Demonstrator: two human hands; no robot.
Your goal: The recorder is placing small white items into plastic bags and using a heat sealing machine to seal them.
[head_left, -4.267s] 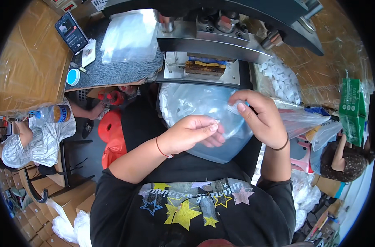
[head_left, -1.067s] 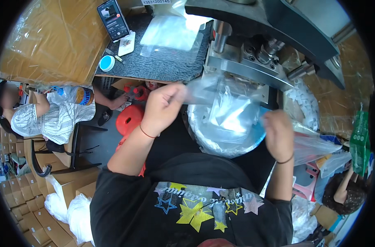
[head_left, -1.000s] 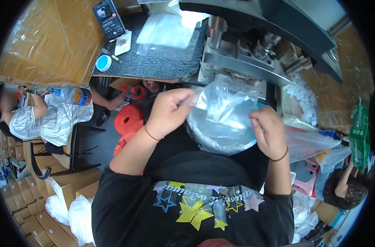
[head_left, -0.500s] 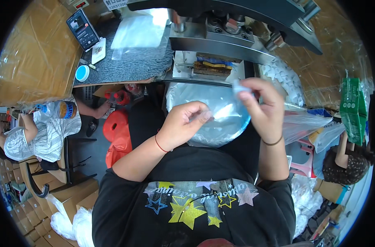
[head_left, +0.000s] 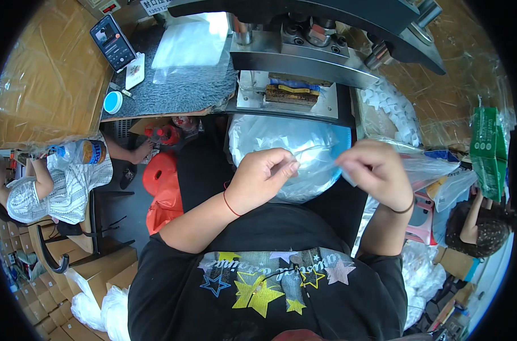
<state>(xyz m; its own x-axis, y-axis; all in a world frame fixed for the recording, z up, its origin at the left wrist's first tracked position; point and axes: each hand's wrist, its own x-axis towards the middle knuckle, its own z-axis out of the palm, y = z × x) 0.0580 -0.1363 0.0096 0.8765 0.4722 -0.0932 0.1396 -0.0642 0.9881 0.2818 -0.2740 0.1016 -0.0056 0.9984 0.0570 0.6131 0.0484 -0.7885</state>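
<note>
The plastic (head_left: pixel 321 173), a clear, glossy heap with a bluish right side, sits in the person's lap, just under the table's front edge. The left hand (head_left: pixel 267 175) is over its near edge and hides part of it; thumb and forefinger are brought together at the tips, the other fingers curled in, and whether film is pinched there I cannot tell. The right hand (head_left: pixel 379 173) is beside the plastic's right side, fingers bent and slightly blurred; a pale bit (head_left: pixel 349 178) shows under its fingertips, though how firmly it is gripped, if at all, is unclear.

Just beyond the plastic lies the press's plate (head_left: pixel 325 109), with a spring and the die (head_left: pixel 292 94) on it. The press (head_left: pixel 304 61) overhangs from behind, blocking the view of what is at the back. White scraps (head_left: pixel 386 108) are heaped to the right of the plate, and clear bags (head_left: pixel 420 173) bulge near the right wrist.

To the left, a grey mat (head_left: pixel 184 95) bears a stack of clear sheets (head_left: pixel 190 45), a propped phone (head_left: pixel 112 42) and a blue-topped jar (head_left: pixel 113 102). A large carton (head_left: pixel 48 79) stands beyond them. Below, a red stool (head_left: pixel 156 173) is near the left knee. A seated person (head_left: pixel 59 190) is farther left; another person (head_left: pixel 480 230) is at far right, below a green packet (head_left: pixel 485 145).
</note>
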